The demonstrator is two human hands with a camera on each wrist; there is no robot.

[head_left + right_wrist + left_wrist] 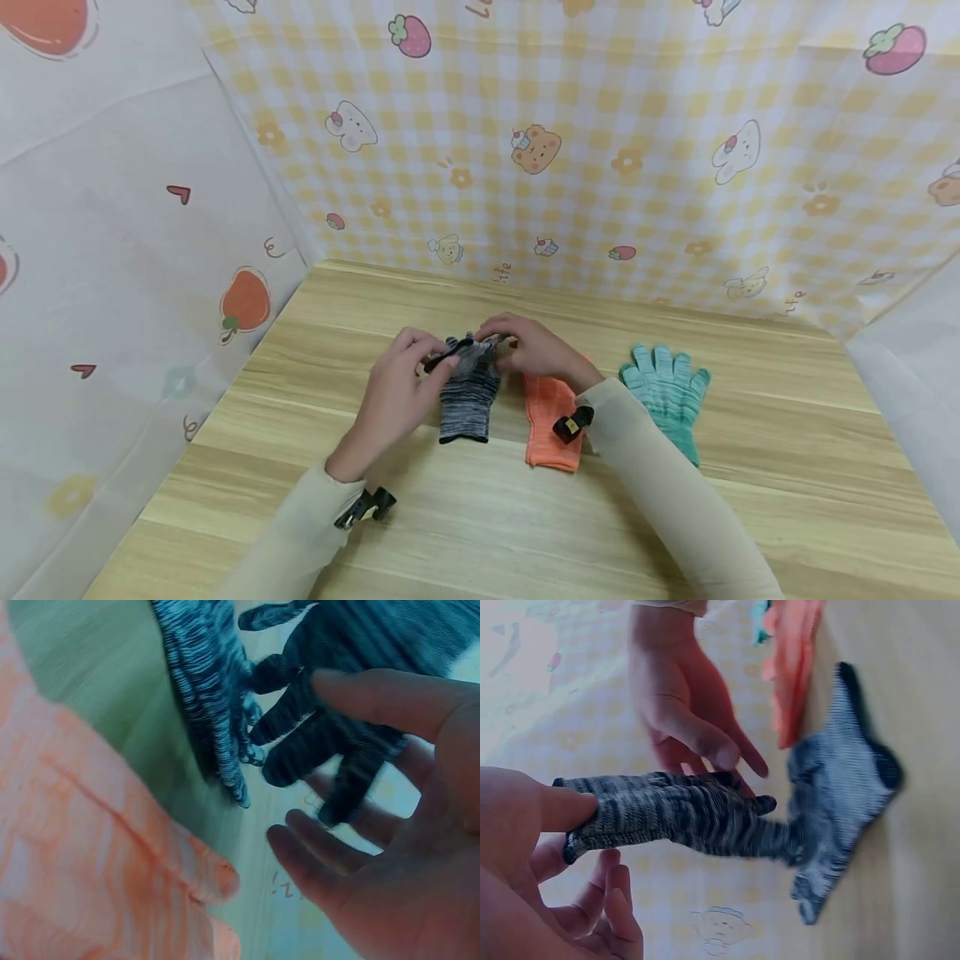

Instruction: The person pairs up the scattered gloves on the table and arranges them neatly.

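Note:
A grey-and-black knit glove [652, 814] hangs from my left hand [405, 379], which pinches it by the cuff between thumb and fingers. Its fingers point down toward a matching grey-and-black glove [465, 412] that lies on the table. My right hand [532, 346] is beside the hanging glove, its fingers spread and loosely bent. In the right wrist view its thumb overlaps the glove and some fingers pass behind it; contact is unclear. An orange glove [551, 425] lies beneath the right forearm, partly covered by it.
A mint-green glove [667, 392] lies to the right on the wood-grain table [450, 533], its cuff partly behind the right sleeve. A yellow checked cloth [480, 167] stands along the back edge, and a white printed cloth [135, 250] on the left.

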